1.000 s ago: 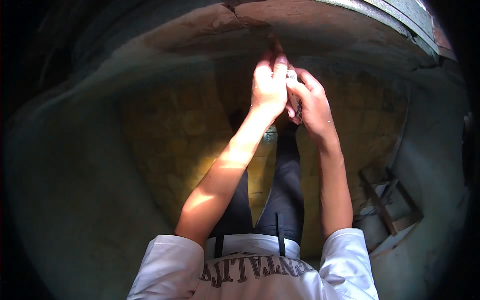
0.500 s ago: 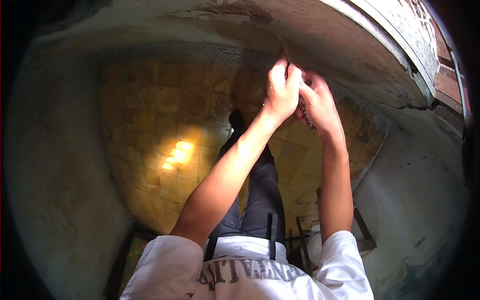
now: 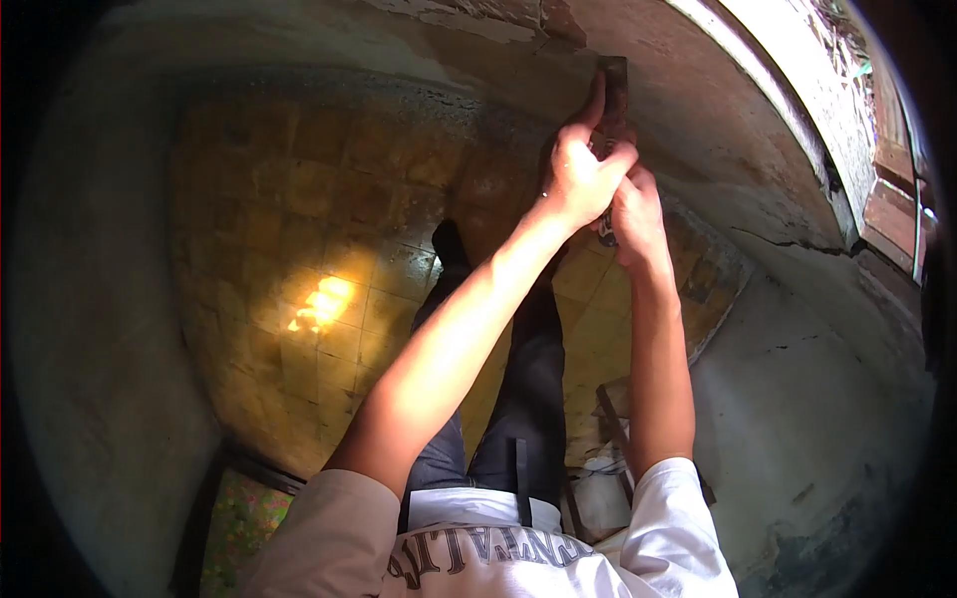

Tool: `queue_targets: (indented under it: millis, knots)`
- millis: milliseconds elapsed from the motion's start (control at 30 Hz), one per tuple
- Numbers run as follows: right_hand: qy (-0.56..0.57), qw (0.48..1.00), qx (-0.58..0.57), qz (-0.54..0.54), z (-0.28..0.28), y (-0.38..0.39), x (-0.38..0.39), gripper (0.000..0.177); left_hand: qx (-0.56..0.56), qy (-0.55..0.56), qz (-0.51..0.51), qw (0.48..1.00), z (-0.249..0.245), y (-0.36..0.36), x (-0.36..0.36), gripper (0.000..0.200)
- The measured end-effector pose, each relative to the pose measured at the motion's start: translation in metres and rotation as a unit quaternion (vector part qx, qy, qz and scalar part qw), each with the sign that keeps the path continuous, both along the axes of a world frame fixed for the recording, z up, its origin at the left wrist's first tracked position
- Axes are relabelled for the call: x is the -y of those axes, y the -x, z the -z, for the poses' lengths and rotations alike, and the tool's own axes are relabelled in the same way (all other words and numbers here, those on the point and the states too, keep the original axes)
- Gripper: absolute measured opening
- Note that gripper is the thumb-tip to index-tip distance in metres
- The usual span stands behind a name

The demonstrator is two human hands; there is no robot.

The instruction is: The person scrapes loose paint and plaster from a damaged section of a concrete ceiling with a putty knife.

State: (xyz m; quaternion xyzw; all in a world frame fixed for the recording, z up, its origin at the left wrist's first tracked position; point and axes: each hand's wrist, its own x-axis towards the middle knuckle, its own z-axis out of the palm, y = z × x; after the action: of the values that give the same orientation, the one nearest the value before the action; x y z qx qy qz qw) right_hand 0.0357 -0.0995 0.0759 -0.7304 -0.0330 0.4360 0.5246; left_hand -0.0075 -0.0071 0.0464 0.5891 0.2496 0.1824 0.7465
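A scraper [image 3: 616, 82] with a flat, dark rectangular blade points away from me, its blade end against or very near the wall [image 3: 688, 110]. My left hand [image 3: 581, 179] is closed around its upper part, the index finger stretched along the blade. Just below and to the right, my right hand [image 3: 641, 214] is wrapped round the handle [image 3: 606, 232], most of which the fingers hide. Beside the blade, the wall surface is brownish with flaking patches [image 3: 563, 22]. Whether the blade edge touches the wall is hard to tell.
Yellowish floor tiles [image 3: 329, 199] lie below, with a bright sunlit spot [image 3: 324, 304]. A sunlit ledge [image 3: 768, 70] runs along the upper right. A crack [image 3: 797, 242] crosses the wall. Wooden furniture [image 3: 613, 414] stands by my right leg, and a colourful patterned surface [image 3: 244, 513] is at lower left.
Both hands have shifted slightly up and to the right with the scraper. Its blade has turned, so its flat face now shows; the left index finger is now stretched along it.
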Motion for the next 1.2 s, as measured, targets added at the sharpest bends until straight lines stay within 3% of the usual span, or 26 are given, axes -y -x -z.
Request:
queue_targets:
  millis: [200, 233, 300, 433, 500, 667, 733, 867, 967, 1100, 1133, 1167, 1200]
  knots:
    - [-0.043, 0.999, 0.011, -0.028, 0.038, -0.02, 0.004, 0.023, -0.006, -0.12, -0.033, 0.992, 0.024, -0.012, 0.0, 0.078]
    - [-0.017, 0.999, 0.004, -0.046, 0.043, -0.023, 0.003, 0.022, -0.09, -0.059, -0.029, 0.994, 0.024, -0.011, 0.003, 0.073]
    - [-0.004, 0.999, 0.004, -0.05, 0.054, -0.023, 0.001, 0.022, -0.109, -0.036, -0.037, 0.993, 0.026, -0.011, 0.004, 0.068]
    - [-0.031, 0.987, 0.137, -0.082, 0.076, -0.026, 0.002, 0.025, -0.03, -0.121, -0.13, 0.984, 0.049, -0.022, 0.012, 0.06]
    - [-0.043, 0.969, 0.216, -0.108, 0.084, -0.03, 0.002, 0.027, -0.03, -0.064, -0.123, 0.99, 0.054, -0.022, 0.016, 0.058]
    - [-0.002, 0.97, 0.198, -0.14, 0.074, -0.049, 0.005, 0.028, 0.019, -0.037, -0.167, 0.985, 0.058, -0.036, 0.023, 0.056]
    - [0.002, 0.967, 0.207, -0.148, 0.072, -0.051, 0.008, 0.027, -0.009, -0.006, -0.166, 0.986, 0.049, -0.037, 0.023, 0.055]
    - [0.018, 0.978, 0.148, -0.146, 0.059, -0.049, 0.005, 0.025, -0.004, -0.037, -0.197, 0.98, 0.046, -0.038, 0.025, 0.055]
    - [0.043, 0.967, 0.174, -0.181, 0.046, -0.052, -0.002, 0.028, 0.006, -0.047, -0.216, 0.975, 0.044, -0.04, 0.022, 0.054]
    - [0.025, 0.952, 0.194, -0.235, 0.032, -0.057, -0.041, 0.029, 0.021, 0.054, -0.249, 0.967, 0.034, -0.041, -0.006, 0.054]
    - [0.019, 0.961, 0.187, -0.204, 0.04, -0.053, -0.037, 0.028, 0.042, 0.083, -0.262, 0.961, 0.032, -0.04, -0.015, 0.055]
    - [0.014, 0.969, 0.178, -0.173, 0.054, -0.044, -0.024, 0.028, -0.015, 0.019, -0.231, 0.973, 0.029, -0.031, -0.013, 0.054]
    - [0.006, 0.975, 0.169, -0.142, 0.061, -0.037, -0.017, 0.027, -0.03, 0.037, -0.19, 0.981, 0.026, -0.027, -0.006, 0.054]
